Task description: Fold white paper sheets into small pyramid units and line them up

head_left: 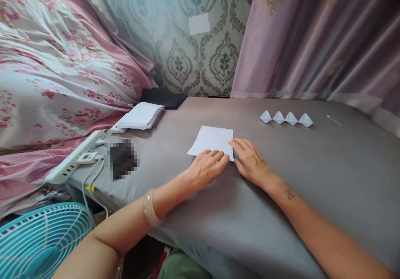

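Note:
A white sheet of paper (212, 140) lies on the grey-covered surface in front of me. My left hand (210, 165) is closed at the paper's near edge, its curled fingers pressing there and hiding part of that edge. At the right side of the sheet, my right hand (250, 160) rests with fingers stretched out and thumb apart, fingertips touching the border by the near right corner. Farther right stand several small folded white paper shapes (291, 118) in a row. A stack of white paper (142, 116) sits at the back left.
A white power strip (76, 156) with plugged cables runs along the left edge, beside a pixelated dark item (123, 159). Behind the stack lies a black flat object (165, 98). A thin pale stick (334, 120) is at far right. A blue fan (46, 241) stands lower left.

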`<state>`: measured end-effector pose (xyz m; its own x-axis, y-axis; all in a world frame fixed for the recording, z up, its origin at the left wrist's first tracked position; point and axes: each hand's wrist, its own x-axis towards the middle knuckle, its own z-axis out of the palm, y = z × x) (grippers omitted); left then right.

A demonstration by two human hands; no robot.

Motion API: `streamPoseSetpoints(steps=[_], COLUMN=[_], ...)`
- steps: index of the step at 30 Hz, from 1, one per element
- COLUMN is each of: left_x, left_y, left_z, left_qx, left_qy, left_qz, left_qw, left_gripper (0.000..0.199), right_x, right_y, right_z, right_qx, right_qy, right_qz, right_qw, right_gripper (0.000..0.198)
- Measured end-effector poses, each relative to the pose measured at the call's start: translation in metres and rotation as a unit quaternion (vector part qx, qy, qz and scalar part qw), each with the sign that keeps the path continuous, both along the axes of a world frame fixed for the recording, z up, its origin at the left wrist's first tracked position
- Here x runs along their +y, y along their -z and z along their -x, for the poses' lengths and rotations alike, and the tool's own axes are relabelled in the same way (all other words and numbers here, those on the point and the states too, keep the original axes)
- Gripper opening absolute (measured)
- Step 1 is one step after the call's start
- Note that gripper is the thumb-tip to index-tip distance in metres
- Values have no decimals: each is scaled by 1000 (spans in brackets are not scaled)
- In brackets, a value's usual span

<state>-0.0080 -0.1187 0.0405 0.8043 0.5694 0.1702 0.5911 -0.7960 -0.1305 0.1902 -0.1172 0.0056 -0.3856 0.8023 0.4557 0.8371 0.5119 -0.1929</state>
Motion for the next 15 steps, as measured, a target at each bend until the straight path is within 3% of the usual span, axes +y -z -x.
streamPoseSetpoints(steps=[4,9,11,15], left_x=[-14,-30,-34,-15], left_y=[2,-2,-4,-3], left_z=[-4,4,9,26], left_qx=[-16,-129,-199,-372], left_qy=[16,47,36,-34], left_qz=[34,96,130,189], left_qw=[999,986,971,908], left_gripper=[20,26,27,65], right_x=[-2,-5,-3,3], right_y=[2,-4,-5,-5], right_z=[-3,-10,-13,-16], right_qx=[-10,-1,6,52], right_qy=[-38,-75,-84,-33], right_qz=[50,122,145,182], right_qw=[998,990,986,981], right_gripper=[49,46,40,19])
